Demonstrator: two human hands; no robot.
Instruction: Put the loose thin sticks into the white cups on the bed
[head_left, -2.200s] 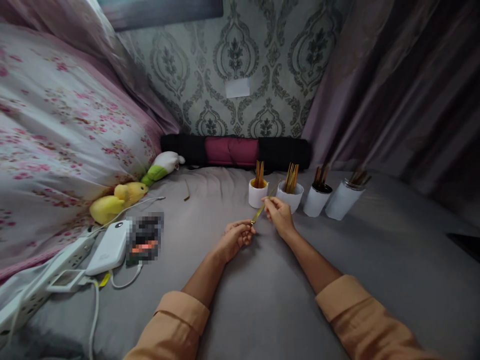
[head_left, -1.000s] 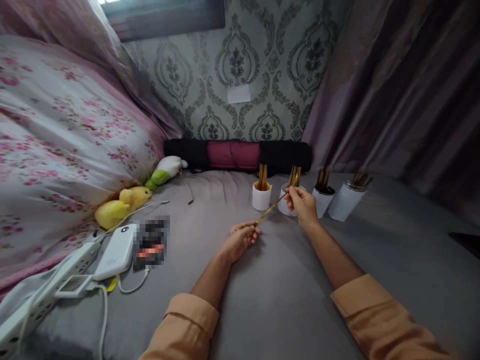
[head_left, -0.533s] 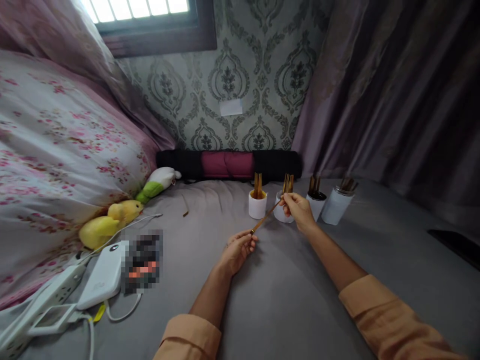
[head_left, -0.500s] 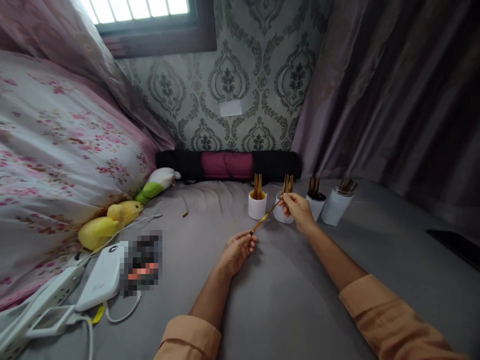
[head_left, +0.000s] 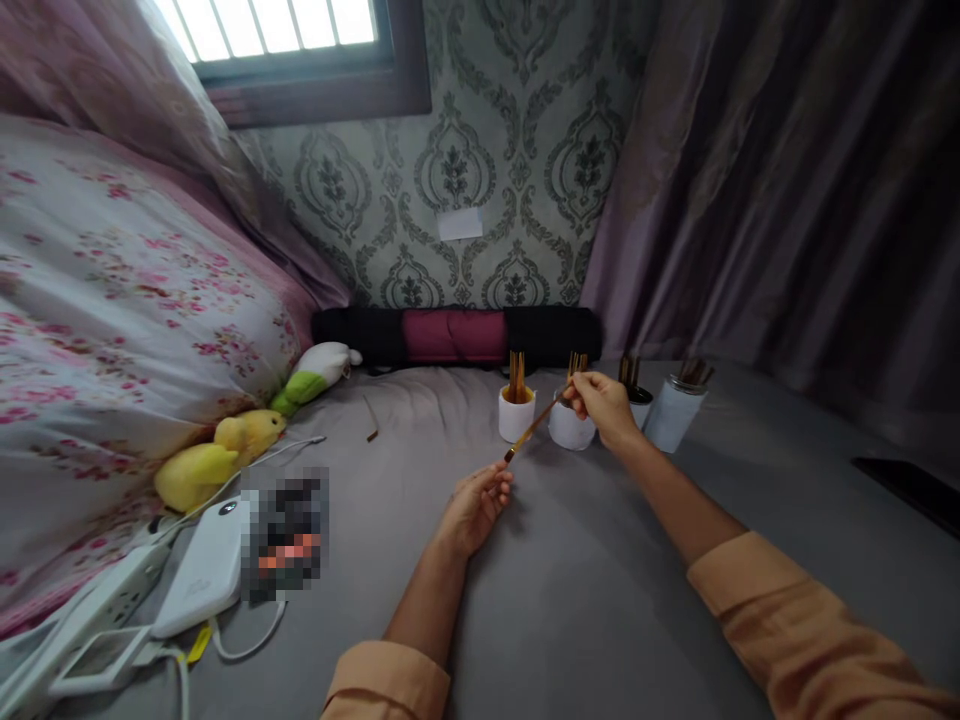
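A thin golden-brown stick (head_left: 536,428) with a dark lower end slants between my two hands. My right hand (head_left: 604,408) pinches its upper end in front of the second white cup (head_left: 571,430). At the lower end, my left hand (head_left: 476,510) has its fingers curled, with the stick's dark end at the fingertips. Similar upright sticks (head_left: 517,375) stand in the leftmost white cup (head_left: 517,422). A third cup (head_left: 640,400), dark inside, is partly hidden by my right hand. The rightmost, taller whitish jar (head_left: 676,415) also holds brown sticks.
One loose stick (head_left: 371,420) lies on the grey sheet (head_left: 420,460). Plush toys (head_left: 217,460), a white power bank (head_left: 202,570) and a power strip (head_left: 97,610) with cables are at left. A black-and-maroon roll (head_left: 457,335) lies along the wall. A dark flat object (head_left: 911,495) is far right.
My right hand has moved slightly right, drawing the stick up and right. Its dark end now shows more clear of my left fingertips. The camera view has shifted a little.
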